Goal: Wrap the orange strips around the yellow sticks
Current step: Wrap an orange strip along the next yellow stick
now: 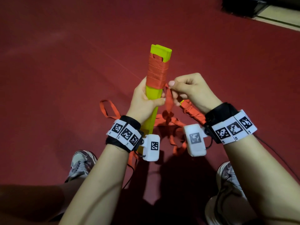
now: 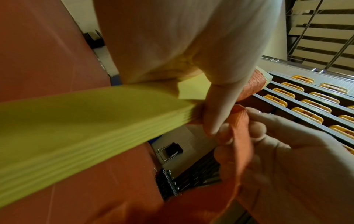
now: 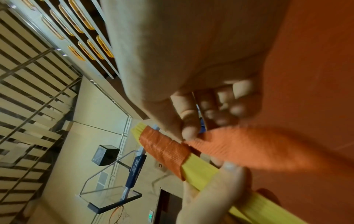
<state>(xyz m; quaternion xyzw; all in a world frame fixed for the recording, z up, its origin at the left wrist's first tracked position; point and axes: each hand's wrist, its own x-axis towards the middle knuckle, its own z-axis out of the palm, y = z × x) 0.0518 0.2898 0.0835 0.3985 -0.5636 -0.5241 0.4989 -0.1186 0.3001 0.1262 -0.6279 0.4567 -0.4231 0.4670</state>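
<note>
A bundle of yellow sticks (image 1: 154, 93) points away from me, its far part bound with several turns of orange strip (image 1: 157, 70). My left hand (image 1: 144, 98) grips the bare yellow part just below the wrapping, thumb across the sticks (image 2: 76, 125). My right hand (image 1: 181, 90) pinches the free orange strip (image 1: 169, 101) beside the sticks, close to the wrapping's lower edge. In the right wrist view the thumb and fingers hold the strip (image 3: 249, 145) next to the wrapped section (image 3: 164, 150). The strip's loose length (image 1: 172, 122) trails down to the floor.
The dark red floor (image 1: 65, 62) lies all around. Loops of loose orange strip (image 1: 108, 109) lie below my hands, with another wrapped bundle (image 1: 193, 111) under my right wrist. My two shoes (image 1: 81, 163) stand near the bottom. Stands with yellow seats (image 2: 306, 98) show behind.
</note>
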